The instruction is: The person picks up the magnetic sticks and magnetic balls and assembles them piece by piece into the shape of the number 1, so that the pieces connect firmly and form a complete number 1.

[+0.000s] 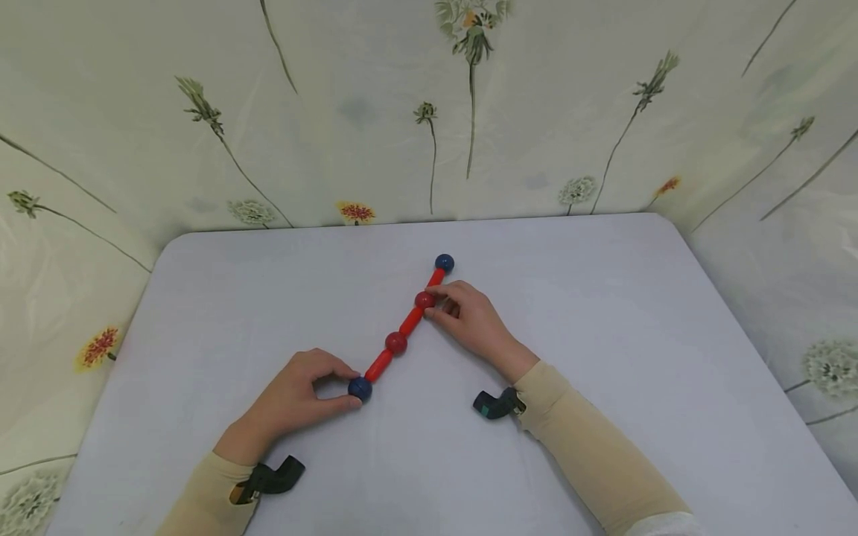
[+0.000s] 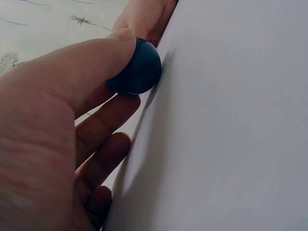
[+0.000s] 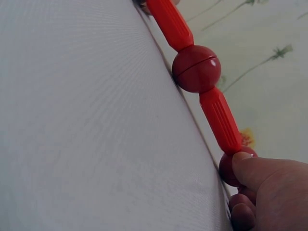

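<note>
A straight chain of red rods and balls runs diagonally over the white table. At its near end, the left hand (image 1: pixel 295 398) pinches a blue ball (image 1: pixel 360 388) between thumb and fingers; the left wrist view shows this blue ball (image 2: pixel 139 70) close up. From there come a red rod (image 1: pixel 378 365), a dark red ball (image 1: pixel 396 342), another rod (image 1: pixel 411 321) and a second dark red ball (image 1: pixel 424 300). The right hand (image 1: pixel 472 320) pinches that second red ball (image 3: pixel 228 168). Beyond it, a short rod (image 1: pixel 436 277) leads to a far blue ball (image 1: pixel 445 263).
A white cloth covers the table (image 1: pixel 603 313). Behind and beside it hangs a curtain (image 1: pixel 375 112) printed with dandelions and flowers. Dark wrist-worn camera mounts (image 1: pixel 494 404) jut from both beige sleeves (image 1: pixel 590 439) just above the tabletop.
</note>
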Available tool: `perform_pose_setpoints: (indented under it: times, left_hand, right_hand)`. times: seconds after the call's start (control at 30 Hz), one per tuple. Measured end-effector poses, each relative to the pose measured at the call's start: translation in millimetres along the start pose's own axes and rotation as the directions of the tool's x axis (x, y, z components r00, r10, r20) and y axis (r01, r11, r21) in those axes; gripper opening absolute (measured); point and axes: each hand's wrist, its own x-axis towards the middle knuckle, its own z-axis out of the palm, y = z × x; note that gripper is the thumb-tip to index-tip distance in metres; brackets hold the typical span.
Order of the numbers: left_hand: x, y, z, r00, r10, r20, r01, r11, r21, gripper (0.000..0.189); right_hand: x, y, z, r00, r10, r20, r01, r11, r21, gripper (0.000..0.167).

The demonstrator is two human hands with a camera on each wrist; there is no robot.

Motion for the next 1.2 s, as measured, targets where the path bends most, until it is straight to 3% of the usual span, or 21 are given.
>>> perform_pose_setpoints:
  times: [0.47,1.0,1.2]
  left_hand:
    - [2.6,4.9,8.5,0.999,0.045,0.010,-0.045,0.999,-0.003,0.030]
    - [-0.8,26.6,22.2,0.996,-0.076,0.043,0.075,0.997,0.024,0.028]
    - [-1.0,42.7,34.0,0.996,-0.094,0.006,0.093,0.994,0.061,0.027]
  right_hand:
    - [-0.6,-3,-2,1.000,0.005,0.002,-0.005,1.000,-0.004,0.037]
    - [-1.0,-3,-4,1.000,-0.019,0.016,0.019,0.999,0.033,0.035]
    - [1.2,-5,-7,0.998,-0.043,0.043,0.042,0.998,0.039,0.036]
